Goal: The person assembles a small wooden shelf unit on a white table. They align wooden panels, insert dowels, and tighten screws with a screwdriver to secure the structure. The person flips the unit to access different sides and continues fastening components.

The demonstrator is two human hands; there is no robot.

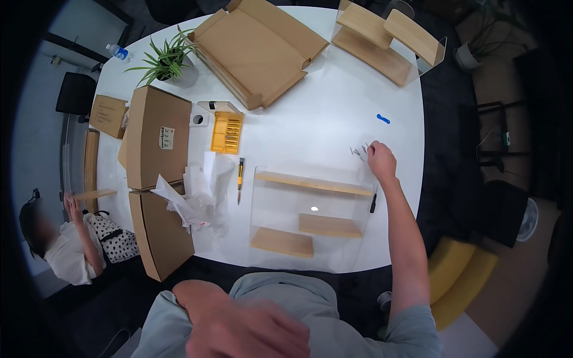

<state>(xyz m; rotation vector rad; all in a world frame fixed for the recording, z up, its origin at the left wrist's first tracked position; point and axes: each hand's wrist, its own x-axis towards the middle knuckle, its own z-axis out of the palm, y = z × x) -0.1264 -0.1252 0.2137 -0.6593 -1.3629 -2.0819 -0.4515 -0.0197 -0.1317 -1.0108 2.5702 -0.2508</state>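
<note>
1. Our right hand [381, 160] reaches out to a small pile of screws [360, 151] on the white surface [310, 125]. Its fingers are bent and touch the screws at its 10 o'clock.
2. Our left hand [250, 331] sits low by our chest. It is blurry, so we cannot tell if it is open or closed.
3. A clear shelf [310, 218] with wooden boards lies at 7 o'clock from the right hand.
4. A yellow screwdriver [240, 179] lies at 9 o'clock from the shelf.
</note>
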